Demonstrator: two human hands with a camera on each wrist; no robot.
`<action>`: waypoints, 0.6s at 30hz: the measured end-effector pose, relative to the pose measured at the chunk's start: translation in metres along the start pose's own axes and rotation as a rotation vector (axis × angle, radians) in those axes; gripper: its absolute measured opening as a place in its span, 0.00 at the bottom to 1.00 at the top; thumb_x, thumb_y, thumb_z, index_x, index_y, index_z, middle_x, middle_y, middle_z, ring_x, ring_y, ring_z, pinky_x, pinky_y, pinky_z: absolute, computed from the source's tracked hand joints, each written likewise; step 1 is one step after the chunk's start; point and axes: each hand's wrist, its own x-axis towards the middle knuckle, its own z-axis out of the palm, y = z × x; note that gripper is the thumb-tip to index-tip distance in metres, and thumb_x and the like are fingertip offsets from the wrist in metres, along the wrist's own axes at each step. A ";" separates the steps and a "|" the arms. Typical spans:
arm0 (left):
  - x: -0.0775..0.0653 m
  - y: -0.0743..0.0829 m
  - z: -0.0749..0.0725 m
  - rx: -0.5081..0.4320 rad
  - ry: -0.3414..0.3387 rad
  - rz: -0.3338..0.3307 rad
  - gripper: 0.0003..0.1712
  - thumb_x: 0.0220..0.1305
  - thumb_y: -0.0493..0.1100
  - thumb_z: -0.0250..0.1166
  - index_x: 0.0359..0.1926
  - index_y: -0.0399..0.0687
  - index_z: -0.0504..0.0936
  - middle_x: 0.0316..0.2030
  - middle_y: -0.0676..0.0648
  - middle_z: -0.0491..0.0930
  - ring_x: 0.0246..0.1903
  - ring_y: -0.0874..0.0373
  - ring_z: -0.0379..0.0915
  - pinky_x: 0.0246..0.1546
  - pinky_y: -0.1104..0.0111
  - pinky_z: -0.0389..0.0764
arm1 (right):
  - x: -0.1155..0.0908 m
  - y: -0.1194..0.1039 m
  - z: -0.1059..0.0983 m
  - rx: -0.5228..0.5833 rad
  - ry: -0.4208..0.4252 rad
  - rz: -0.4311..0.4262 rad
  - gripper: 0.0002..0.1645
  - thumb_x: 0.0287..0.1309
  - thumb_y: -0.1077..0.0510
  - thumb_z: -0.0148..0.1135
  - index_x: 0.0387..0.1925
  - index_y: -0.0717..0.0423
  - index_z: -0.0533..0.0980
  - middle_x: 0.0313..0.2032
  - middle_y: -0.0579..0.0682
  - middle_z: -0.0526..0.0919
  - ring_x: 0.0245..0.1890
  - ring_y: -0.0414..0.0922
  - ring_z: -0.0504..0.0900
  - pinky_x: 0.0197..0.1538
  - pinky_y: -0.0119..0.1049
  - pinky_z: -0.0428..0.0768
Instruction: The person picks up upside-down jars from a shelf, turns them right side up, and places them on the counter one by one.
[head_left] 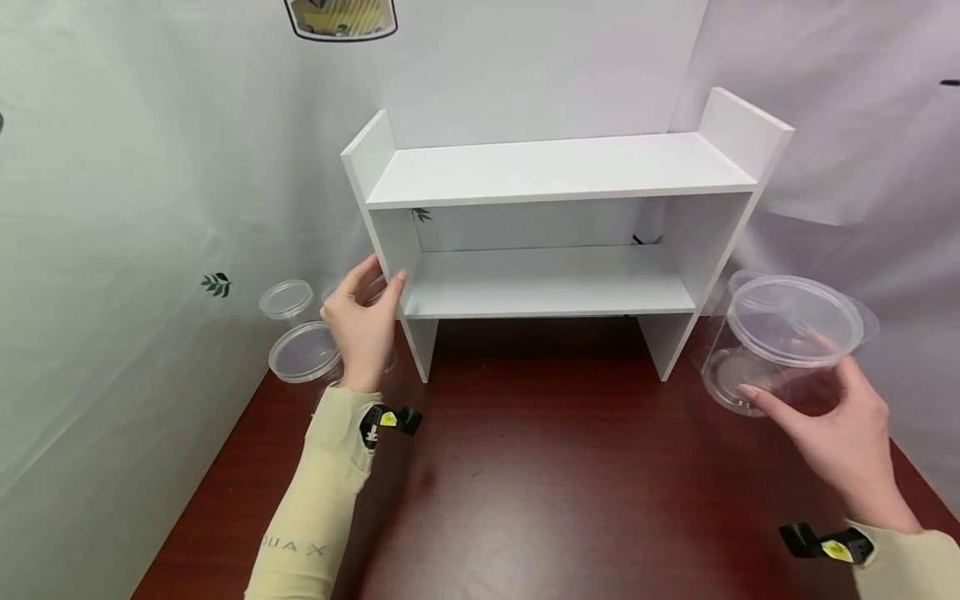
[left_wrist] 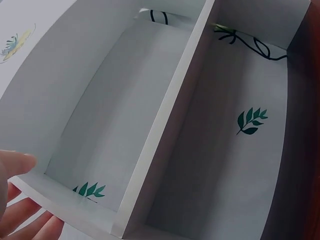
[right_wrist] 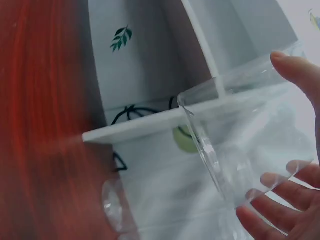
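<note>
A white two-tier shelf [head_left: 562,171] stands on the dark red table [head_left: 525,483]. My left hand [head_left: 363,325] grips the front edge of its left side panel, thumb on the inner face and fingers outside, as the left wrist view also shows. Off the shelf's right side, my right hand [head_left: 847,433] holds a clear round plastic jar [head_left: 738,375] with a translucent lid, thumb on one side. In the right wrist view the jar [right_wrist: 235,130] lies between the thumb and the spread fingers, its base towards the shelf. Both shelf boards bear nothing.
Several clear lidded jars, one with its lid [head_left: 303,354] in front, stand left of the shelf, partly behind my left arm. More clear jars [head_left: 742,279] show behind the held one. A pale curtain [head_left: 135,208] with leaf prints hangs around the table.
</note>
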 end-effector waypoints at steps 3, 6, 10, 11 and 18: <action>0.002 -0.001 0.002 0.014 0.016 0.005 0.21 0.56 0.38 0.79 0.51 0.39 0.88 0.43 0.42 0.88 0.40 0.52 0.87 0.42 0.69 0.85 | -0.002 0.010 -0.005 -0.060 -0.023 0.060 0.38 0.42 0.58 0.86 0.56 0.43 0.76 0.35 0.32 0.81 0.36 0.29 0.77 0.37 0.16 0.69; 0.002 -0.001 0.002 0.033 0.025 0.019 0.19 0.58 0.38 0.78 0.50 0.38 0.88 0.43 0.44 0.88 0.39 0.54 0.87 0.41 0.70 0.85 | -0.002 0.019 -0.008 -0.101 -0.062 0.108 0.31 0.46 0.52 0.84 0.48 0.39 0.74 0.34 0.29 0.79 0.36 0.24 0.75 0.36 0.14 0.68; 0.003 -0.001 0.002 0.055 0.025 0.031 0.16 0.61 0.38 0.75 0.50 0.40 0.89 0.43 0.46 0.88 0.39 0.55 0.87 0.40 0.72 0.85 | -0.003 0.034 -0.007 -0.112 -0.105 0.130 0.29 0.48 0.49 0.83 0.47 0.39 0.73 0.36 0.31 0.78 0.35 0.19 0.75 0.37 0.11 0.70; 0.003 -0.001 0.002 0.059 0.026 0.034 0.15 0.61 0.37 0.75 0.50 0.40 0.89 0.43 0.46 0.88 0.39 0.54 0.87 0.40 0.72 0.85 | -0.003 0.038 -0.006 -0.107 -0.113 0.131 0.30 0.48 0.49 0.83 0.48 0.40 0.73 0.36 0.30 0.78 0.35 0.18 0.75 0.37 0.11 0.70; 0.003 0.000 0.002 0.071 0.034 0.022 0.15 0.61 0.36 0.75 0.49 0.39 0.89 0.42 0.44 0.88 0.38 0.50 0.87 0.38 0.74 0.84 | -0.003 0.062 -0.002 -0.120 -0.177 0.158 0.38 0.48 0.47 0.83 0.54 0.48 0.68 0.41 0.37 0.78 0.36 0.16 0.72 0.35 0.12 0.71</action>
